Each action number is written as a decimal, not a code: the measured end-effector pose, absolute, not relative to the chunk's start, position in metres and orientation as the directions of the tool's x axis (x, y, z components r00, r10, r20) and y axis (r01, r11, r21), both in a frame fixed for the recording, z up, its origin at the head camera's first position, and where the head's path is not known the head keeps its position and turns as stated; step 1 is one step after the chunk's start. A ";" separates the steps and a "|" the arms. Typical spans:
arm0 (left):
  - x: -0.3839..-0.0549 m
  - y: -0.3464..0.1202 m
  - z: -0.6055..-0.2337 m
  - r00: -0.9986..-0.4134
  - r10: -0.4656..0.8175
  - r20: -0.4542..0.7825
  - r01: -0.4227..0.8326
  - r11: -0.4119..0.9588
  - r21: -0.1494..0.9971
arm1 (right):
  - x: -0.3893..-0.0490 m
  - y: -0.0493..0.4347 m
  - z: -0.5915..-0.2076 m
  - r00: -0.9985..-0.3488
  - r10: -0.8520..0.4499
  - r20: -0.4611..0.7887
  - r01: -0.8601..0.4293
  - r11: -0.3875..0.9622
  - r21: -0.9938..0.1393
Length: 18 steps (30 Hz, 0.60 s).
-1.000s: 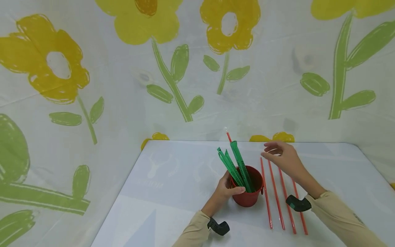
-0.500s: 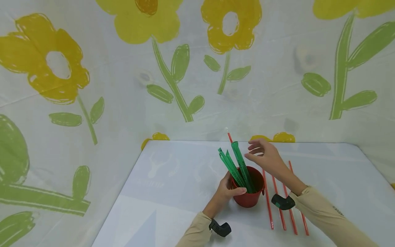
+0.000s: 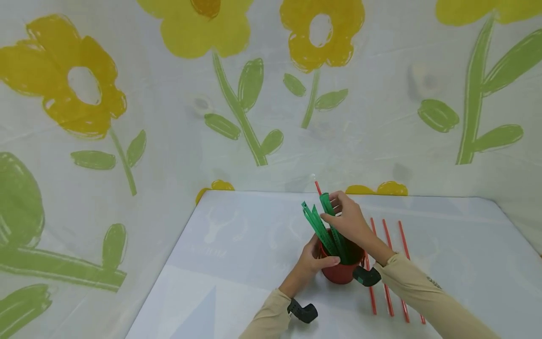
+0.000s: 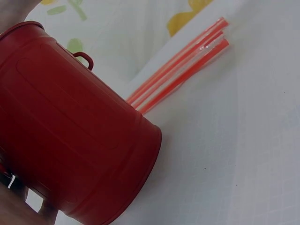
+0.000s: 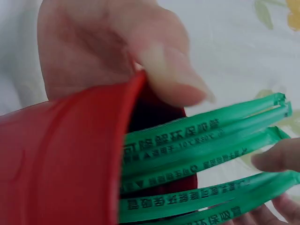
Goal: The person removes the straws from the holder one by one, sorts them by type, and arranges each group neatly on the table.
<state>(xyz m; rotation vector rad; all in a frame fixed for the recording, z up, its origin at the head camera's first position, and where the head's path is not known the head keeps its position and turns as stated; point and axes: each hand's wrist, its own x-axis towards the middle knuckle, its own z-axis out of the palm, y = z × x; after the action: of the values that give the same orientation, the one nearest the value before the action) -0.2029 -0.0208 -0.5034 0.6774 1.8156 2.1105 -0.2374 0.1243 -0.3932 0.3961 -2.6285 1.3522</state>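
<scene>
Red bucket (image 3: pixel 338 275) stands on the white surface (image 3: pixel 250 263), held by the left hand (image 3: pixel 310 259), thumb hooked over the rim; the right hand (image 3: pixel 349 217) hangs above the mouth, thumb and fingers a little parted on either side of the green packets (image 5: pixel 197 130), though whether it pinches one I cannot tell; those packets lean out of the bucket in a loose fan; four thin red straws (image 3: pixel 405 243) lie on the surface just right of the bucket, and a red tip (image 3: pixel 318 188) pokes up behind the green; lifting one packet could drag its neighbours along, since they crowd together; a slack left grip could let the bucket tip under a sideways tug, spilling whatever it holds.
</scene>
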 end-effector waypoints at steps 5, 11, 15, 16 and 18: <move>-0.204 -0.021 -0.505 -0.848 0.500 0.178 0.105 -0.170 0.980 | -0.234 0.124 -0.396 -0.936 -0.142 0.323 -0.345 0.559 -0.754; -0.201 -0.021 -0.504 -0.855 0.494 0.162 0.111 -0.130 0.985 | -0.232 0.125 -0.397 -0.934 -0.113 0.338 -0.338 0.578 -0.742; -0.201 -0.021 -0.503 -0.855 0.492 0.164 0.113 -0.132 0.985 | -0.231 0.125 -0.394 -0.934 -0.103 0.343 -0.338 0.572 -0.748; -0.201 -0.021 -0.503 -0.856 0.491 0.164 0.114 -0.130 0.985 | -0.230 0.126 -0.393 -0.933 -0.099 0.345 -0.338 0.569 -0.750; -0.202 -0.021 -0.504 -0.855 0.492 0.166 0.116 -0.130 0.985 | -0.230 0.126 -0.392 -0.933 -0.091 0.349 -0.336 0.566 -0.753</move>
<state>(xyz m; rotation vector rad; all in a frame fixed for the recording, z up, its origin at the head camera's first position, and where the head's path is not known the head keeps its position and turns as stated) -0.2018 -0.0209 -0.5039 0.6827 1.8757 2.0730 -0.2295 0.1262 -0.3917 0.3539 -2.5306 1.3020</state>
